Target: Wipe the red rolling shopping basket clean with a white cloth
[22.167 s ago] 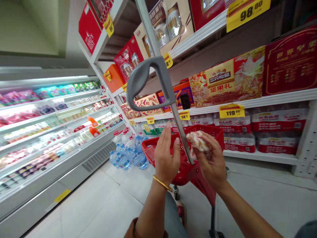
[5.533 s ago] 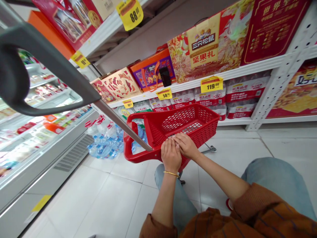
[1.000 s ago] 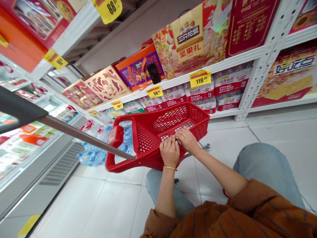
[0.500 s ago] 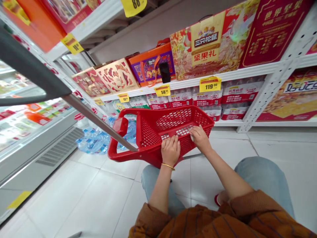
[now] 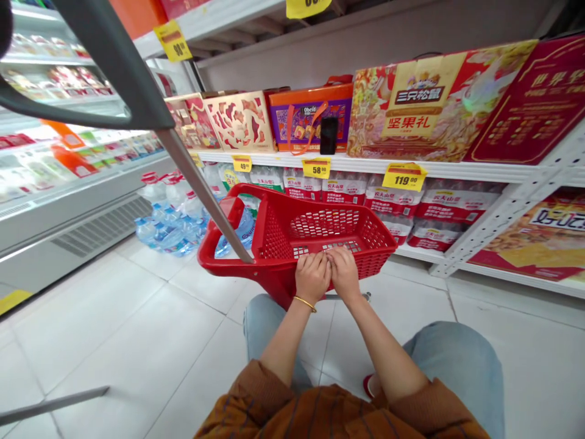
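Note:
A red plastic shopping basket cart [image 5: 274, 277] with perforated walls stands between my knees and the shelf; I see nothing inside it. My left hand [image 5: 313, 275], with a gold bangle at the wrist, has its fingers curled over the near rim. Right beside it, my right hand [image 5: 344, 273] is bent over the same rim, the two hands touching. Both thumbs are mostly hidden. From the cart's left end a grey metal pole [image 5: 201, 183] rises to a dark grey handle [image 5: 109, 58], which neither hand touches.
Gift boxes [image 5: 414, 110] line the shelf ahead, with a black phone-like object [image 5: 328, 135] upright before a purple-orange box [image 5: 301, 116]. Water packs [image 5: 393, 195] fill the level below. Blue-wrapped bottles [image 5: 171, 228] stand on the floor left, near a refrigerated case [image 5: 86, 219].
My right hand has slid left along the rim until it meets my left hand. The view has shifted, showing more of the refrigerated case. My left hand keeps its place on the rim.

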{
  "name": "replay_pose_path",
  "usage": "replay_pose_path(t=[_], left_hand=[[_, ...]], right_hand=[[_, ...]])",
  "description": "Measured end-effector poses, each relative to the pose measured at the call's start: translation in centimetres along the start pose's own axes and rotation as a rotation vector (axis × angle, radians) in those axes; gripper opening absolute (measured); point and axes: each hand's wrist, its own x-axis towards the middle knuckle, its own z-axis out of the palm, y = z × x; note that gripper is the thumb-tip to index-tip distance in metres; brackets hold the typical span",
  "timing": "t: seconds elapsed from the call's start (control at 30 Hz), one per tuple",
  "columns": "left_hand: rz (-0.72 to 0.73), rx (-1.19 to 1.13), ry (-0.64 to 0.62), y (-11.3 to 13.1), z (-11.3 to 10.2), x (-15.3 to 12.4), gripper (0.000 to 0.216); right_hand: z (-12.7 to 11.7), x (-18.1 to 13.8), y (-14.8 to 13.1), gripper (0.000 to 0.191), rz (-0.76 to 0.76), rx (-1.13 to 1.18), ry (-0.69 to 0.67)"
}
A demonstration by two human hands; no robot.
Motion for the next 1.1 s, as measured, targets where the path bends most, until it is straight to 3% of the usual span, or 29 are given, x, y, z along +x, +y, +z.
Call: replay_pose_path(t=[0.33, 0.87, 1.1], left_hand=[[0.031, -0.025, -0.045, -0.7, 0.0, -0.2, 0.027], [0.018, -0.088, -0.031, -0.7, -0.3, 0.1, 0.027], [0.017, -0.112, -0.016, -1.3, 0.0, 0.1, 0.028]], right_hand=[[0.0, -0.9, 2.8, 0.020, -0.106, -0.123, -0.014], [-2.3, -1.2, 7.8, 0.021, -0.095, -0.192, 0.002], [-2.7, -0.7, 7.6, 0.022, -0.075, -0.185, -0.029]])
